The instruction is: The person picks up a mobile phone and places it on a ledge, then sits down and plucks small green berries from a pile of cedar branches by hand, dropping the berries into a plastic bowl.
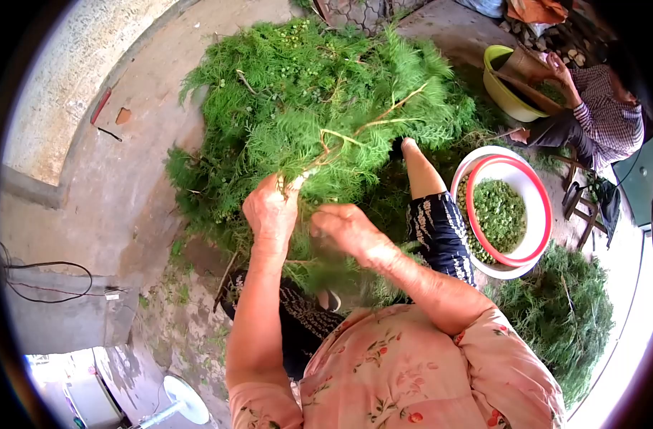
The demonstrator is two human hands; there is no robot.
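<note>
My left hand point(273, 207) is closed round the stem end of a leafy green branch point(355, 136), which spreads up and right over a large heap of cut green branches point(269, 93). Just right of it, my right hand point(344, 227) has its fingers curled together near the lower foliage; the fingertips are blurred, and whatever they hold cannot be made out. To the right, a red-rimmed basin point(548, 207) with small green pieces point(499, 214) sits in a larger white basin point(492, 270), where more green pieces show.
At the upper right a person point(605, 107) sits beside a yellow-green tub point(508, 100). Another pile of green branches point(555, 307) lies at the lower right. A wooden stool point(587, 218) stands near the person. A black cable point(47, 264) and a white fan point(185, 400) are at left.
</note>
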